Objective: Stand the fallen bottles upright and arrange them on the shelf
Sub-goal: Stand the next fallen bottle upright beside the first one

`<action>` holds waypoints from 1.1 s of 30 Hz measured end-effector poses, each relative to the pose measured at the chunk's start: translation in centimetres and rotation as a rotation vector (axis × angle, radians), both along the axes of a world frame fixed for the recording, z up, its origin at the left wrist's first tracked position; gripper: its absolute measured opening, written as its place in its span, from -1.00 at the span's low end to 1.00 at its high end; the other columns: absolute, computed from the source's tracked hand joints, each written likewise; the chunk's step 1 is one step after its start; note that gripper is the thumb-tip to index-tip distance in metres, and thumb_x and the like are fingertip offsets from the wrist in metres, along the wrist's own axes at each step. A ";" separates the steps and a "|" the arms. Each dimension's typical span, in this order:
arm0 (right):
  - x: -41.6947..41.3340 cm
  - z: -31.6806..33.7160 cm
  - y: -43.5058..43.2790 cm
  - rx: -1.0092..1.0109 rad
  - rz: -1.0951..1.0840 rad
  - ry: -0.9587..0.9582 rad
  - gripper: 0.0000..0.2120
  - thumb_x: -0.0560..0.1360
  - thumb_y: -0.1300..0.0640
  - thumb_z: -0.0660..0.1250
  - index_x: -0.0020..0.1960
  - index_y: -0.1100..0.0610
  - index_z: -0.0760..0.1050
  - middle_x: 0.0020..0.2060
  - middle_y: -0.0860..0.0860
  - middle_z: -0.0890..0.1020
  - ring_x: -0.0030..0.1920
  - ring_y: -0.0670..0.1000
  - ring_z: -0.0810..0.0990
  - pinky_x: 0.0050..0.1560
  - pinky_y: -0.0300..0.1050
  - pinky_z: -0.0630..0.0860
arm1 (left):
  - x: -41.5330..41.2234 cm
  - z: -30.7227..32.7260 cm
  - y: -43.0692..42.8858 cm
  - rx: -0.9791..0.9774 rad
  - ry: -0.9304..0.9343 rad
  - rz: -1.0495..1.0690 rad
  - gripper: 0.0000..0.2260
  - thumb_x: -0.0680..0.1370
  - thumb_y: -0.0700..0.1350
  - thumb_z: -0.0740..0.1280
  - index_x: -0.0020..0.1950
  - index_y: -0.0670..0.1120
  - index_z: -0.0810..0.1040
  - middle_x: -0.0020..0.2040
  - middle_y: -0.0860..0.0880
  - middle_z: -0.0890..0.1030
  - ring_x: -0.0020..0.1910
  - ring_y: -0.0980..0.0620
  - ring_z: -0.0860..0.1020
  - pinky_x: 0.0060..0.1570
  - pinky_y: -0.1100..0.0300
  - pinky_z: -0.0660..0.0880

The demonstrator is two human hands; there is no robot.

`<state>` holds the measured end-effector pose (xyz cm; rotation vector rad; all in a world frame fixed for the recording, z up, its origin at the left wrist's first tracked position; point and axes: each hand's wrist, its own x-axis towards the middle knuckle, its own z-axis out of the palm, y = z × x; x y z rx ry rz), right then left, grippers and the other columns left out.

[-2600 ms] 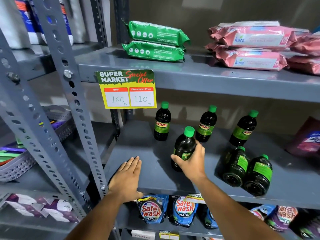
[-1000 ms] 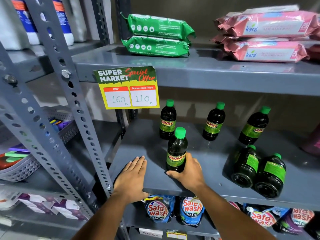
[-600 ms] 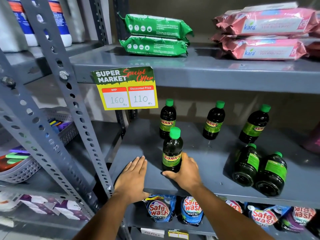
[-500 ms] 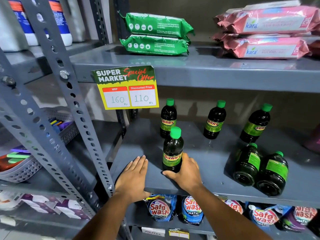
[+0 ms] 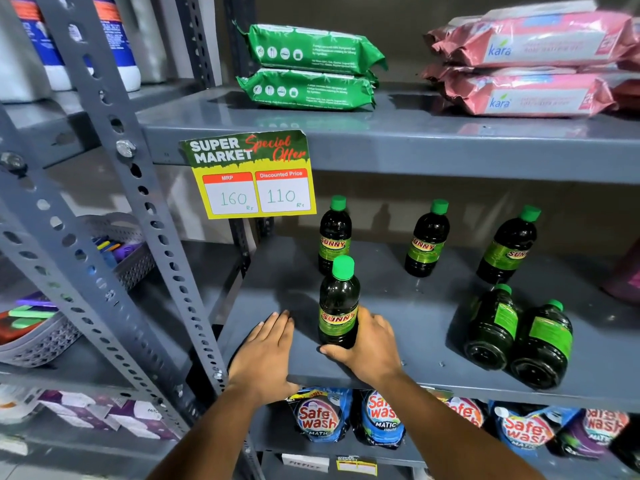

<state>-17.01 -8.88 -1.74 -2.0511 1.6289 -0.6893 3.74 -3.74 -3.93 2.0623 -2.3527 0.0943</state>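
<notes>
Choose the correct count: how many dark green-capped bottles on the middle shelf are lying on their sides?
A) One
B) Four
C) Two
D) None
C: two fallen bottles lie side by side at the right of the middle shelf, while the other four stand upright.

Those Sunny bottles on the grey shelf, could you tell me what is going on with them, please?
A person is tidying them. The right hand grips the base of an upright front Sunny bottle near the shelf edge, while the left hand rests flat beside it. Three Sunny bottles stand along the back. Two fallen bottles lie side by side on the right, not yet stood up.
</notes>
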 end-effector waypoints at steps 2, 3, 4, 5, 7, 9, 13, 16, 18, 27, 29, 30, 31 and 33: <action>-0.1 0.3 0.1 -0.007 0.012 0.002 -0.17 0.15 -0.35 0.51 0.29 -0.04 0.35 0.11 -0.04 0.57 0.22 0.06 0.39 0.16 -0.08 0.37 | 0.0 0.0 0.0 -0.002 0.002 -0.004 0.06 0.35 0.41 0.27 0.55 -0.16 -0.16 0.59 -0.13 -0.10 0.54 -0.06 -0.16 0.49 0.04 -0.18; -0.3 0.5 0.2 -0.016 0.038 -0.004 -0.13 0.15 -0.36 0.51 0.33 -0.04 0.32 0.11 -0.04 0.55 0.22 0.05 0.38 0.19 -0.06 0.36 | 0.0 0.0 0.0 -0.008 0.005 -0.004 0.06 0.34 0.42 0.27 0.55 -0.16 -0.16 0.59 -0.13 -0.10 0.54 -0.06 -0.16 0.48 0.05 -0.18; -0.6 0.7 0.2 -0.014 0.078 -0.022 -0.06 0.14 -0.35 0.50 0.40 -0.04 0.26 0.14 -0.04 0.52 0.23 0.04 0.36 0.24 -0.04 0.34 | 0.0 0.0 0.0 -0.012 0.006 -0.005 0.06 0.34 0.42 0.28 0.55 -0.16 -0.16 0.59 -0.13 -0.10 0.54 -0.06 -0.16 0.48 0.05 -0.19; -1.1 0.7 0.2 0.011 0.112 -0.085 0.02 0.17 -0.32 0.51 0.49 -0.01 0.18 0.18 -0.04 0.48 0.27 0.03 0.34 0.30 -0.02 0.31 | 0.0 0.0 0.0 -0.012 0.005 -0.005 0.06 0.35 0.41 0.28 0.55 -0.16 -0.17 0.59 -0.13 -0.11 0.54 -0.06 -0.16 0.47 0.06 -0.21; -2.9 1.1 -0.1 0.057 0.130 -0.238 0.01 0.28 -0.17 0.50 0.56 0.07 0.06 0.28 0.00 0.40 0.36 0.03 0.30 0.38 -0.01 0.25 | 0.0 0.0 0.1 -0.009 -0.002 -0.010 0.06 0.36 0.40 0.28 0.54 -0.16 -0.19 0.59 -0.12 -0.14 0.54 -0.05 -0.19 0.47 0.06 -0.21; -5.8 1.9 -0.9 -0.097 0.033 -0.220 -0.15 0.35 -0.07 0.45 0.52 0.14 0.17 0.27 0.10 0.45 0.32 0.09 0.37 0.34 0.03 0.32 | -0.1 -0.1 0.1 -0.011 -0.005 -0.009 0.06 0.37 0.40 0.28 0.54 -0.16 -0.21 0.59 -0.11 -0.16 0.54 -0.05 -0.20 0.49 0.05 -0.20; -12.7 4.4 -4.2 -0.373 -0.468 0.284 -0.31 0.34 -0.18 0.38 0.23 0.32 0.39 0.01 0.34 0.56 0.08 0.35 0.52 0.14 0.21 0.44 | -0.1 -0.1 0.0 -0.009 0.000 -0.006 0.07 0.36 0.42 0.29 0.54 -0.15 -0.20 0.59 -0.11 -0.15 0.54 -0.05 -0.19 0.50 0.05 -0.18; -16.3 6.0 -5.6 0.186 -0.712 0.515 0.00 0.33 -0.46 0.26 0.48 0.22 0.18 0.39 0.31 0.39 0.47 0.33 0.20 0.49 0.22 -0.01 | -0.1 0.1 0.0 -0.009 -0.001 -0.003 0.09 0.34 0.46 0.26 0.54 -0.16 -0.20 0.59 -0.11 -0.15 0.54 -0.05 -0.19 0.50 0.05 -0.17; -17.5 6.0 -6.1 0.329 -0.704 0.551 0.05 0.32 -0.52 0.19 0.53 0.18 0.09 0.47 0.25 0.32 0.54 0.31 0.08 0.51 0.20 -0.16 | -0.2 0.0 0.2 -0.002 -0.001 0.001 0.09 0.34 0.46 0.26 0.54 -0.16 -0.21 0.59 -0.11 -0.16 0.54 -0.05 -0.19 0.49 0.05 -0.18; -15.6 4.5 -6.6 0.128 -0.592 0.329 -0.38 0.28 -0.11 0.47 0.20 0.17 0.37 0.19 0.19 0.55 0.25 0.25 0.51 0.32 0.10 0.35 | -0.4 0.6 0.3 0.016 -0.016 0.013 0.04 0.38 0.37 0.29 0.54 -0.15 -0.23 0.58 -0.12 -0.20 0.53 -0.04 -0.23 0.48 0.07 -0.22; -15.0 4.9 -6.3 0.145 -0.589 0.076 -0.40 0.32 -0.02 0.49 0.22 0.20 0.35 0.21 0.23 0.47 0.22 0.32 0.50 0.20 0.14 0.47 | -0.4 0.6 0.3 0.022 -0.015 0.013 0.05 0.37 0.37 0.29 0.54 -0.15 -0.23 0.58 -0.12 -0.20 0.53 -0.04 -0.23 0.48 0.07 -0.21; -14.8 4.9 -6.1 0.117 -0.594 -0.040 -0.38 0.33 0.03 0.49 0.27 0.22 0.33 0.22 0.24 0.45 0.23 0.34 0.49 0.19 0.15 0.47 | -0.4 0.6 0.4 0.022 -0.016 0.015 0.04 0.37 0.36 0.29 0.54 -0.15 -0.23 0.58 -0.12 -0.20 0.53 -0.04 -0.23 0.49 0.06 -0.20; -14.7 4.9 -6.0 0.044 -0.579 -0.143 -0.34 0.33 0.08 0.49 0.33 0.23 0.31 0.24 0.25 0.43 0.25 0.33 0.46 0.21 0.14 0.45 | -0.4 0.6 0.3 0.021 -0.018 0.017 0.04 0.38 0.36 0.29 0.54 -0.15 -0.24 0.58 -0.12 -0.21 0.53 -0.04 -0.23 0.49 0.06 -0.19; -14.3 4.7 -5.0 -0.175 -0.475 -0.305 -0.20 0.31 0.12 0.45 0.47 0.24 0.22 0.32 0.27 0.38 0.35 0.25 0.36 0.34 0.03 0.32 | -0.4 0.6 0.3 0.023 -0.019 0.017 0.04 0.38 0.36 0.29 0.54 -0.15 -0.24 0.58 -0.11 -0.21 0.53 -0.04 -0.23 0.50 0.05 -0.18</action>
